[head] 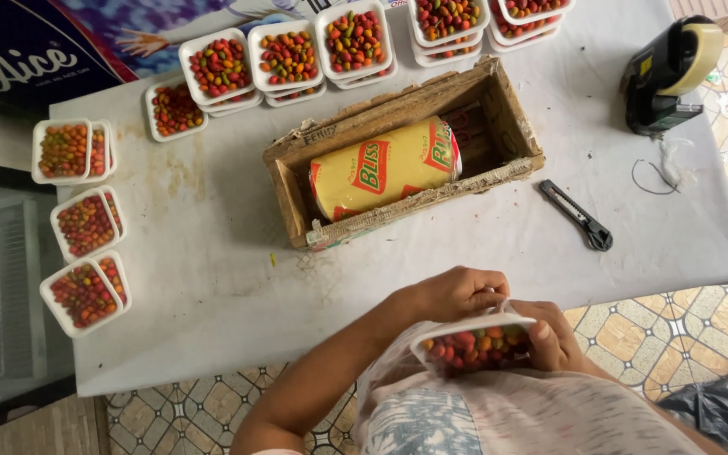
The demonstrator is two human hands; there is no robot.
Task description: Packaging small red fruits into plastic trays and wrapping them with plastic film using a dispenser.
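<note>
I hold a small white tray of red, orange and green chillies point(475, 344) close to my body, below the table's near edge. My left hand point(457, 293) grips its upper left rim and pinches thin clear film over it. My right hand point(554, 335) clasps the tray's right end. In front of me on the white table point(212, 278) stands a rough wooden box point(499, 101) with a yellow roll of wrapping film point(385, 167) lying inside it.
Several filled chilli trays are stacked along the far edge point(288, 57) and down the left edge point(84, 295) of the table. A black utility knife point(576, 216) lies right of the box. A tape dispenser point(671, 72) stands at the far right. Patterned floor tiles lie below.
</note>
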